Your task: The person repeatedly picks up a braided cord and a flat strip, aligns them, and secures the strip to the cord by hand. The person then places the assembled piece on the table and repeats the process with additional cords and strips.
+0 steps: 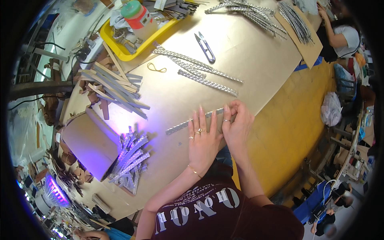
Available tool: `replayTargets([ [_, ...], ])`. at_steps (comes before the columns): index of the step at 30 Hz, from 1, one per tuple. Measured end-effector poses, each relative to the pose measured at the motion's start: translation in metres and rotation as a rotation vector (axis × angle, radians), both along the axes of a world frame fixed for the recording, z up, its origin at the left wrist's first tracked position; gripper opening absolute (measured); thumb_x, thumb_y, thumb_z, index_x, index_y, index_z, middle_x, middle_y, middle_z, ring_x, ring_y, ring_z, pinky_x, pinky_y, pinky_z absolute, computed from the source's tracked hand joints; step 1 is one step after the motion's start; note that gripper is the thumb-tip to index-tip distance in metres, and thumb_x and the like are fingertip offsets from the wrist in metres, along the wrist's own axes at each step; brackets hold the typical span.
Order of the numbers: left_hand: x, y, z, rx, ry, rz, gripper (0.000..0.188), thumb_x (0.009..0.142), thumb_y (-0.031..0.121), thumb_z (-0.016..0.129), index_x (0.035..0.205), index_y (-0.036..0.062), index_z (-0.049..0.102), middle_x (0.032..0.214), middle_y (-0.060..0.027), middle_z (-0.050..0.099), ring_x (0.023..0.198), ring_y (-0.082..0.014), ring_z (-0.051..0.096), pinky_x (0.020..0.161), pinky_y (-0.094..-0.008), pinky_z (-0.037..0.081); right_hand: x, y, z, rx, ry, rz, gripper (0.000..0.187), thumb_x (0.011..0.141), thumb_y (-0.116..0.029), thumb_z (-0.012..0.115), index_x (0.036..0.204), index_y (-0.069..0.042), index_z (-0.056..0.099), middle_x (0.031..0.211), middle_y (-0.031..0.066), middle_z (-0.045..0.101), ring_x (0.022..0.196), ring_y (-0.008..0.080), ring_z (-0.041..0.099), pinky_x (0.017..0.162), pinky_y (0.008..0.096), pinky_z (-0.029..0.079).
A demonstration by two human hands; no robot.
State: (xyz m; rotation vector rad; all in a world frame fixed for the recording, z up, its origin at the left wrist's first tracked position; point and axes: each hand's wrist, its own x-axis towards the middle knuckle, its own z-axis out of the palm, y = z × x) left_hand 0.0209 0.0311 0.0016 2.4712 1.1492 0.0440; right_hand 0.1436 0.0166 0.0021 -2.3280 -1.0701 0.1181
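Note:
A narrow silver-grey braided strip [177, 127] lies slantwise on the tan tabletop in front of me. My left hand [203, 146] rests flat across it with its fingers stretched out, hiding part of its length. At the strip's right end, my right hand [239, 126] has its thumb and fingers closed in a pinch; the fingers partly cover that end. Just beyond my hands are several loose silver braids [207, 83]. Farther off are dark-handled thread snips [206, 49] with the blades pointing away, and a thin yellow loop [156, 68] like a rubber band.
A yellow tray [120, 55] holds a jar with a green lid [138, 20]. Flat grey and tan strips [116, 88] pile up at left, near a curved brown board [90, 142] and bunched braids [132, 160]. More braids [252, 16] lie far back. The table's right edge borders yellow floor.

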Motion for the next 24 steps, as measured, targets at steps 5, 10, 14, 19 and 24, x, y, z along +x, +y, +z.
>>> replayTargets([
  [5,-0.041,0.012,-0.006,-0.049,-0.167,0.130,0.061,0.097,0.030,0.057,0.150,0.0049,0.039,0.157,-0.0197,0.033,0.145,-0.0370,0.031,0.119,-0.0501,0.022,0.000,-0.004,-0.006,0.010,-0.032,-0.068,0.026,0.091,-0.018,0.065,0.115,-0.010,0.057,0.102,0.0082,0.059,0.101,0.0272,0.055,0.082,0.0409,0.035],
  [10,-0.054,0.024,-0.010,0.133,-0.202,0.135,0.039,0.095,0.019,0.061,0.129,0.0025,0.058,0.149,-0.0191,0.045,0.138,-0.0358,0.042,0.112,-0.0483,0.031,0.005,-0.008,-0.015,0.167,-0.024,-0.006,0.028,0.090,-0.017,0.067,0.114,-0.007,0.058,0.100,0.0076,0.059,0.091,0.0244,0.056,0.081,0.0393,0.038],
  [14,-0.061,0.028,0.002,0.196,-0.303,0.130,0.019,0.089,0.014,0.068,0.106,0.0071,0.065,0.128,-0.0131,0.062,0.116,-0.0277,0.058,0.098,-0.0443,0.040,0.024,-0.015,-0.005,0.298,0.514,-0.214,0.019,0.090,-0.015,0.068,0.102,-0.002,0.062,0.097,0.0079,0.058,0.080,0.0226,0.053,0.072,0.0344,0.045],
  [19,-0.119,0.003,0.041,0.117,-0.385,0.244,0.016,0.086,0.013,0.071,0.101,0.0119,0.067,0.107,-0.0036,0.070,0.094,-0.0194,0.063,0.090,-0.0413,0.040,0.045,0.007,0.012,0.252,-0.062,0.118,0.017,0.092,-0.017,0.066,0.099,-0.002,0.063,0.100,0.0122,0.059,0.092,0.0313,0.055,0.081,0.0403,0.044],
  [24,-0.195,-0.006,0.070,0.402,-0.217,0.628,0.023,0.086,0.012,0.070,0.109,0.0092,0.066,0.116,-0.0068,0.066,0.108,-0.0234,0.060,0.097,-0.0421,0.037,0.048,0.073,0.010,0.188,-0.279,0.350,0.018,0.092,-0.023,0.066,0.098,-0.006,0.067,0.101,0.0131,0.061,0.097,0.0327,0.057,0.085,0.0442,0.043],
])
